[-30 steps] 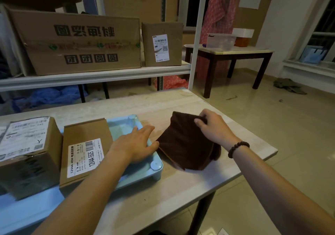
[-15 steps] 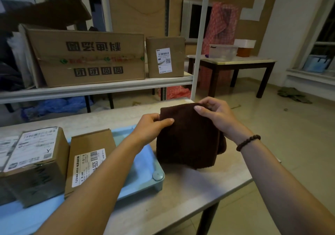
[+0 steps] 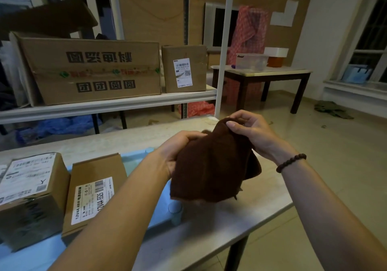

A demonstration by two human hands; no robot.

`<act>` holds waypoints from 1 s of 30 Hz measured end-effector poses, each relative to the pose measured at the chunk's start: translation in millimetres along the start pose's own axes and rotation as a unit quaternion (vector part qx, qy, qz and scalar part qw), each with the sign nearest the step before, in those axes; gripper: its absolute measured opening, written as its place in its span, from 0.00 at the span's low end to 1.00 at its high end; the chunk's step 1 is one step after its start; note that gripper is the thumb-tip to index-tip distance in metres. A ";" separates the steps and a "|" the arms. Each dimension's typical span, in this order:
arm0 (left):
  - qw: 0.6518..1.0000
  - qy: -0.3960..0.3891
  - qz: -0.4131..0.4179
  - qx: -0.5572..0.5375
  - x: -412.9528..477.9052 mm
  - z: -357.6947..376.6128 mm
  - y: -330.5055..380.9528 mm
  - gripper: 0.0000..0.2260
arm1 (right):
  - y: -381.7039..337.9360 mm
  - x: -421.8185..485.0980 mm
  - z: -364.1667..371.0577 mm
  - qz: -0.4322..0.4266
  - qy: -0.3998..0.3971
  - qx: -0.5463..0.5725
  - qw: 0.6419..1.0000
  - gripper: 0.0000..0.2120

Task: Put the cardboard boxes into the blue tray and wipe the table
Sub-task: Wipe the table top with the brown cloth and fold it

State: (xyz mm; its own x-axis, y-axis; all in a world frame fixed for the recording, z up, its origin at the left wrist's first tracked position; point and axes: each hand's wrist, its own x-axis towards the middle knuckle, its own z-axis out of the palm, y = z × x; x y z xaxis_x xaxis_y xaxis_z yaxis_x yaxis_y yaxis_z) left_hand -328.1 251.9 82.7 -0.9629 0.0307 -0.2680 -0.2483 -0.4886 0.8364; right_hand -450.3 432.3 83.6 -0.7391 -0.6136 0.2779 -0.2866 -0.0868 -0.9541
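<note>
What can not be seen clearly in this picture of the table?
Head view only:
- Blue tray: mostly covered by the boxes and the left forearm; left end cut off.
- Left box: cut by the picture edge.
- Left hand: fingertips hidden behind the brown cloth.
- Box labels: small print unreadable.

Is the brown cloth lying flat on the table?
No, the brown cloth is lifted above the table, gripped by the left hand and the right hand.

Both arms reach forward, held up in the air. The left hand (image 3: 178,151) is curled closed, gripping the brown cloth (image 3: 213,166). The right hand (image 3: 253,132) pinches its top edge with bent fingers (image 3: 234,125).
</note>
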 end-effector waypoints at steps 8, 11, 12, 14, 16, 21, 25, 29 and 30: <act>0.986 0.161 -0.039 0.019 38.7 -10.6 -23.2 0.08 | 16.3 14.3 2.6 0.039 0.188 -0.190 0.963 0.14; 0.969 0.193 -0.115 0.100 51.6 -23.4 -48.4 0.21 | 38.3 10.1 6.7 0.124 0.158 -0.244 0.949 0.21; 0.966 0.198 -0.125 0.109 56.8 -28.0 -55.4 0.33 | 43.9 8.4 7.9 0.141 0.135 -0.259 0.946 0.22; 0.960 0.213 -0.120 0.136 65.3 -30.4 -64.9 0.51 | 51.0 5.7 8.4 0.165 0.083 -0.297 0.937 0.22; 0.954 0.234 -0.082 0.166 71.1 -28.4 -68.8 0.57 | 55.3 1.8 10.1 0.179 0.031 -0.335 0.925 0.22; 0.982 0.183 0.051 0.014 58.8 -2.8 -36.3 0.22 | 59.9 -5.2 16.5 0.097 0.090 -0.283 0.950 0.19; 0.968 0.094 0.100 -0.211 35.8 12.6 -10.0 0.10 | 71.6 -19.8 24.7 -0.045 0.140 -0.169 0.975 0.38; 0.928 0.003 0.153 -0.340 27.1 12.3 1.1 0.19 | 97.9 -27.8 32.3 -0.054 0.122 -0.197 0.971 0.35; 0.931 0.011 0.156 -0.330 28.0 13.4 3.7 0.19 | 101.7 -27.7 34.4 -0.032 0.097 -0.220 0.970 0.40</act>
State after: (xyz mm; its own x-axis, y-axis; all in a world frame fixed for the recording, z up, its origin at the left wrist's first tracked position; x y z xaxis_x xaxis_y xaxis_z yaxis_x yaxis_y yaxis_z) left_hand -357.4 262.6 84.7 -0.9733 -0.2164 -0.0766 0.1687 -0.9007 0.4004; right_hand -438.0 413.5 -25.0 -0.7991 -0.4559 0.3918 -0.5371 0.2489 -0.8059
